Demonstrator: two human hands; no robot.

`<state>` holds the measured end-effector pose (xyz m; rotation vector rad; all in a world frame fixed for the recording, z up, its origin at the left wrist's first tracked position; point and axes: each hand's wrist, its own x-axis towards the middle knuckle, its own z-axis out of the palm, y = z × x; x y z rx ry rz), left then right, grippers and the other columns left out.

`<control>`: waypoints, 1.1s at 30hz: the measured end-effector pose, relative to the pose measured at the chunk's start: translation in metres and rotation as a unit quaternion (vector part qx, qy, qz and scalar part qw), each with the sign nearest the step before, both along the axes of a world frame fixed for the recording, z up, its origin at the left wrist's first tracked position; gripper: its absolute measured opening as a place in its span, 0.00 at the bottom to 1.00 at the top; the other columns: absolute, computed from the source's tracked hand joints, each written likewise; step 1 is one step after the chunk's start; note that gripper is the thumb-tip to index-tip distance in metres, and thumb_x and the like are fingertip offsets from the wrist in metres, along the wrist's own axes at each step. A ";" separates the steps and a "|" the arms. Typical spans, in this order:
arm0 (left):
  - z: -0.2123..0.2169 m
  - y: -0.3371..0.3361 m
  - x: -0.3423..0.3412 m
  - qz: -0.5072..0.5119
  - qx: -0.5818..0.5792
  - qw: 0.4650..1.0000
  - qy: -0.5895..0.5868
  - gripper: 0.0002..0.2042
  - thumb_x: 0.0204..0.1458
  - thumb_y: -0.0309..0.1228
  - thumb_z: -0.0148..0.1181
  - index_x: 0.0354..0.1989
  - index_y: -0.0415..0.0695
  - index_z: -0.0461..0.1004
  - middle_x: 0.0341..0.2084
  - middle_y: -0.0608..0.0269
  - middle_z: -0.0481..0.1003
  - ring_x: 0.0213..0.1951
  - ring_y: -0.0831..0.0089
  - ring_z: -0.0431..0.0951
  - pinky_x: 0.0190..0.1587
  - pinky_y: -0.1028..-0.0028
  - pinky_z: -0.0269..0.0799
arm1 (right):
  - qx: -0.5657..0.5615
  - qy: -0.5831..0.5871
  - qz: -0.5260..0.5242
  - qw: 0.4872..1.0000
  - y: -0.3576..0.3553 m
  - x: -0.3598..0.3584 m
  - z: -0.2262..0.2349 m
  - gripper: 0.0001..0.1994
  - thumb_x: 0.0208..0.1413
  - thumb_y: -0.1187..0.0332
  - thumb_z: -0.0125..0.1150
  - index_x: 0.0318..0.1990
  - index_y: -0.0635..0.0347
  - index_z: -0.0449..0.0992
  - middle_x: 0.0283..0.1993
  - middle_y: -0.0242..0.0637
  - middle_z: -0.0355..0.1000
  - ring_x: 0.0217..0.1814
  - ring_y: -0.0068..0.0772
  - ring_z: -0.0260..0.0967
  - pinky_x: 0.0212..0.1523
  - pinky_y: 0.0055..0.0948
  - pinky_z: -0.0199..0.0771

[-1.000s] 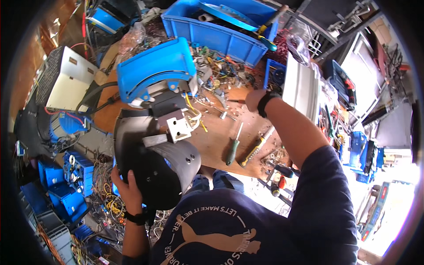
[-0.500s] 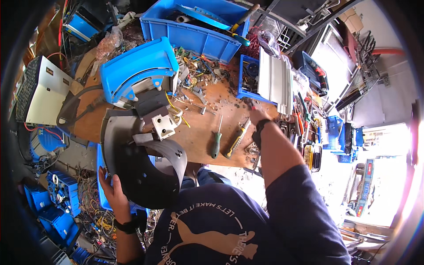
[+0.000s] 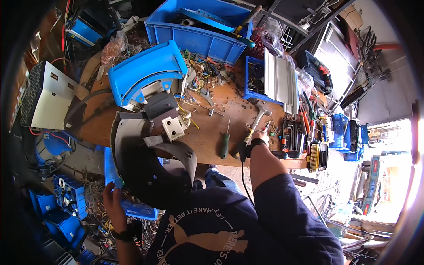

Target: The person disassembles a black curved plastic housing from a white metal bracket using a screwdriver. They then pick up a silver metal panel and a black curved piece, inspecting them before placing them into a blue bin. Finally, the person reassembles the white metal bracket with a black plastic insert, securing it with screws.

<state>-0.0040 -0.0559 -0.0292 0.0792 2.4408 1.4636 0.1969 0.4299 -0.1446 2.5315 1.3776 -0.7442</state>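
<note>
My left hand (image 3: 114,206) is open, its fingers spread beside the black curved cover (image 3: 134,174) at the front left. That cover joins a large blue-housed machine part (image 3: 148,73) with a small cream block bearing two dark holes (image 3: 173,127). Over the bench's front edge, my right hand (image 3: 263,135) has its fingers curled together. A speck of red shows at the fingertips, but what they hold is hard to make out. Beside it lies a hammer (image 3: 257,117), its yellow handle partly behind my wrist. A green-handled screwdriver (image 3: 225,145) rests to its left.
Scrap bits and wires (image 3: 210,73) litter the back of the wooden bench (image 3: 205,143). Behind stands a large blue crate (image 3: 198,42). Hex keys (image 3: 293,132), pliers and a yellow brush (image 3: 314,158) crowd the right edge. A cream box (image 3: 53,95) is at far left.
My right hand has drawn back toward me from the hammer's head, which now shows. My left hand has come away from the black curved cover. The whole view has shifted slightly.
</note>
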 end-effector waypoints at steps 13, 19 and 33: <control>0.006 0.043 0.015 -0.010 0.099 0.994 -0.037 0.25 0.60 0.38 0.45 0.63 0.40 0.53 0.55 0.54 0.62 0.47 0.71 0.69 0.48 0.73 0.65 | 0.117 0.128 0.571 0.803 -0.001 -0.101 -0.002 0.13 0.47 0.72 0.49 0.42 0.58 0.74 0.48 0.49 0.69 0.53 0.49 0.65 0.52 0.40 0.67; 0.011 0.050 0.023 -0.017 0.030 0.999 0.002 0.26 0.60 0.39 0.44 0.64 0.42 0.51 0.57 0.53 0.59 0.57 0.65 0.61 0.57 0.66 0.58 | 0.103 0.054 0.645 0.755 -0.014 -0.129 -0.021 0.12 0.53 0.74 0.44 0.44 0.60 0.68 0.48 0.49 0.68 0.53 0.46 0.67 0.50 0.40 0.69; 0.010 0.055 0.043 0.049 0.001 0.997 0.052 0.24 0.60 0.37 0.45 0.61 0.38 0.54 0.54 0.50 0.62 0.54 0.66 0.64 0.56 0.69 0.59 | 0.046 0.039 0.664 0.746 -0.002 -0.149 -0.049 0.13 0.53 0.64 0.49 0.39 0.60 0.76 0.44 0.47 0.74 0.47 0.47 0.72 0.46 0.40 0.73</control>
